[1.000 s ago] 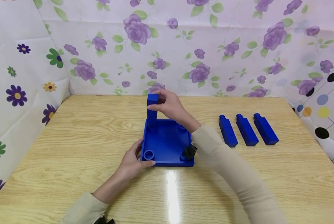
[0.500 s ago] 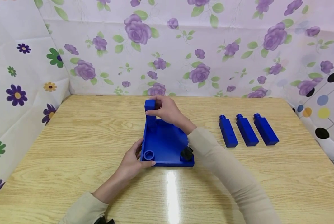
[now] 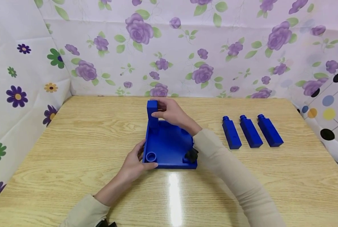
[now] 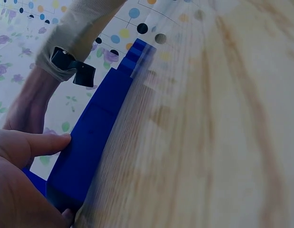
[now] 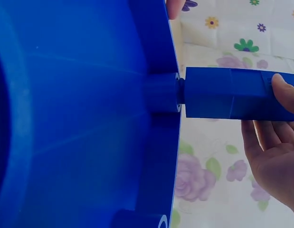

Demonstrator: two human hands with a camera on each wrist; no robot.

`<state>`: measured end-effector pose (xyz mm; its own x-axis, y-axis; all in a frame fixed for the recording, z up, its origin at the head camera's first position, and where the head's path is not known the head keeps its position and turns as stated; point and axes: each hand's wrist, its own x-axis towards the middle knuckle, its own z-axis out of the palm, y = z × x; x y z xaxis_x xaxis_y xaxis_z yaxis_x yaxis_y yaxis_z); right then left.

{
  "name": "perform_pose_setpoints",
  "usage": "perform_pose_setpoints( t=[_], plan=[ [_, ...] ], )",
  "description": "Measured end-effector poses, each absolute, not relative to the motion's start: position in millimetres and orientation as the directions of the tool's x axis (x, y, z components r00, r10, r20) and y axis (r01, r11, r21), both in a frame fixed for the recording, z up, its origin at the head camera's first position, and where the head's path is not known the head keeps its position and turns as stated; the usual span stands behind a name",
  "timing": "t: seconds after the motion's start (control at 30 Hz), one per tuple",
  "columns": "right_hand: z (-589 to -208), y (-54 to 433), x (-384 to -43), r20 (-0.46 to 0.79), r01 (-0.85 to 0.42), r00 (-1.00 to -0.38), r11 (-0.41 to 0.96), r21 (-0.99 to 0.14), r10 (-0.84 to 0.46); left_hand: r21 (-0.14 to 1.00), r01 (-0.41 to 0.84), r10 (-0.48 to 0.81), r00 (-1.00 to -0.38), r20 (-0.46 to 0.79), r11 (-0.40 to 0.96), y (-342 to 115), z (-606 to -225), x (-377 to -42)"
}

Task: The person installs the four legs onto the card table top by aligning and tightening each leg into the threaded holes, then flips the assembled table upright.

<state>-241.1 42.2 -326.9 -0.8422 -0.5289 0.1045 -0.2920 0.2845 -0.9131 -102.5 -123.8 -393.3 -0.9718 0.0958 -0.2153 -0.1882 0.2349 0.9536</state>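
A blue square tabletop (image 3: 169, 143) with raised edges lies with its corner sockets facing up. My left hand (image 3: 133, 162) grips its front left corner, thumb on the front edge and fingers along the left side. At the back left corner, a blue table leg (image 3: 152, 108) stands upright over the socket (image 5: 163, 92). My right hand (image 3: 173, 112) pinches the leg near its upper end between thumb and fingers. In the right wrist view the leg's threaded tip enters the socket, with a narrow stretch of neck showing. An open round socket (image 3: 151, 157) shows at the front left corner.
Three more blue legs, a left one (image 3: 231, 134), a middle one (image 3: 251, 132) and a right one (image 3: 270, 131), lie side by side at the right, threaded ends pointing back. The wooden table (image 3: 81, 142) meets a flowered cloth (image 3: 169, 47) behind.
The leg has come down into the back left socket, and my right hand has lowered with it. Its thumb has since shifted slightly right on the leg. My left hand has stayed put.
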Motion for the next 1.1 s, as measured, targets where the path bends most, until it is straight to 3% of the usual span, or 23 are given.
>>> perform_pose_setpoints(
  t=[0.37, 0.77, 1.1],
  plan=[
    [-326, 42, -243, 0.149, -0.382, -0.840, 0.374, -0.845, -0.522, 0.953, -0.192, 0.095, -0.971, -0.219, 0.236, -121, -390, -102],
    [-327, 34, -243, 0.125, -0.347, -0.900, 0.516, -0.783, -0.417, 0.956, -0.190, 0.096, -0.972, -0.215, 0.226, -124, -392, -100],
    [-329, 25, -238, 0.162, -0.374, -0.910, 0.585, -0.719, -0.382, 0.956, -0.189, 0.092, -0.972, -0.214, 0.223, -124, -393, -99]
  ],
)
